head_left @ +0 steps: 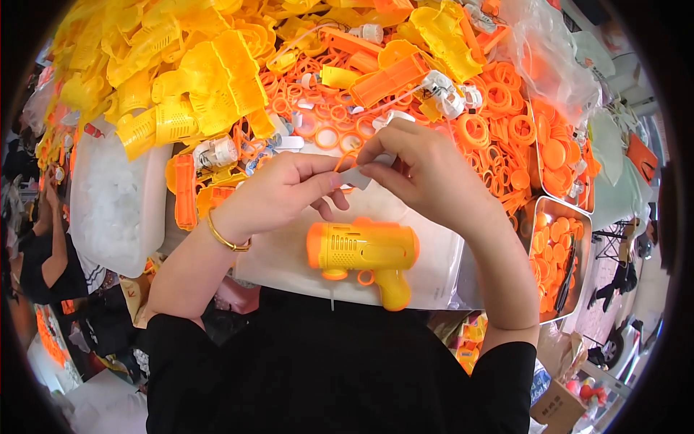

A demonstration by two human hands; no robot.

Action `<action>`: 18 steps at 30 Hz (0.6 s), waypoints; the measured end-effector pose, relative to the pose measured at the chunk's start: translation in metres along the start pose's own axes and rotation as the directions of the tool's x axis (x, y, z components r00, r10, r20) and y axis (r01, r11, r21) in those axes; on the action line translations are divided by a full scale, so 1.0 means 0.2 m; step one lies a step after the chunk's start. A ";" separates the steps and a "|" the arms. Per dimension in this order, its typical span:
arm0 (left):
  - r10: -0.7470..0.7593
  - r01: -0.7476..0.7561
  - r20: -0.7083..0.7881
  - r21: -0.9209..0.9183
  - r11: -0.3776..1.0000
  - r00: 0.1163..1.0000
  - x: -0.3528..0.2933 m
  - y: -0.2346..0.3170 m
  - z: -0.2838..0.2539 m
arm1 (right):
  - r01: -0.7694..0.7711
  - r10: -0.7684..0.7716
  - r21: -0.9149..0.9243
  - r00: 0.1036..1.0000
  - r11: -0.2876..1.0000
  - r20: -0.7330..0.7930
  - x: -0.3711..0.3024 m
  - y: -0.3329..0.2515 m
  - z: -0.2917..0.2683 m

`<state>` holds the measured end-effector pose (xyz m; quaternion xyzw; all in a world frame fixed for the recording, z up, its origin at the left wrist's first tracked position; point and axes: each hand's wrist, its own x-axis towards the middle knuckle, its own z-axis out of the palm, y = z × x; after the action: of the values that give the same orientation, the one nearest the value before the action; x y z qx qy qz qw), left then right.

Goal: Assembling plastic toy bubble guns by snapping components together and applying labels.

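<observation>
Black shirt (340, 369), both hands (426, 165) pinching a small grey piece (356, 178), yellow-orange toy gun (372, 247) between hands and shirt.

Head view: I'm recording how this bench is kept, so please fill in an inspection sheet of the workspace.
Surface: pale worktop, bearing a pistol-shaped yellow toy on its side.
Things in hand: small grey piece, orange loop beside it.
Clutter: heaped yellow shells and orange rings beyond the hands.
Hands: left hand and right hand pinch the grey piece.
Cables: thin pale strand, possibly wire, near a white part.
Surroundings: translucent tub left, metal tray of orange discs right, another person's arm far left.
</observation>
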<state>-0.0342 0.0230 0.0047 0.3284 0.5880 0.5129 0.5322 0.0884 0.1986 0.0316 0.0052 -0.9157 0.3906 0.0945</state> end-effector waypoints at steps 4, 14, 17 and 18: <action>-0.062 0.060 -0.033 -0.062 0.996 0.997 0.00 0.01 0.01 | 0.022 -0.021 -0.073 1.000 0.997 0.013 0.00 -0.01 0.00; -0.121 0.119 -0.044 -0.060 0.991 0.992 -0.01 0.02 0.02 | 0.018 -0.021 -0.136 1.000 0.991 -0.019 0.01 -0.02 0.05; -0.135 0.124 -0.054 -0.170 0.978 0.989 -0.01 0.01 0.02 | 0.050 -0.057 -0.130 0.997 0.990 -0.055 0.00 -0.02 0.07; -0.135 0.124 -0.054 -0.171 0.977 0.989 -0.01 0.01 0.03 | 0.034 -0.042 -0.114 0.997 0.993 -0.068 0.00 -0.02 0.08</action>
<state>-0.0284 0.0224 0.0075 0.2267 0.5802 0.5352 0.5706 0.0855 0.1856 0.0235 0.0035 -0.9321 0.3365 0.1343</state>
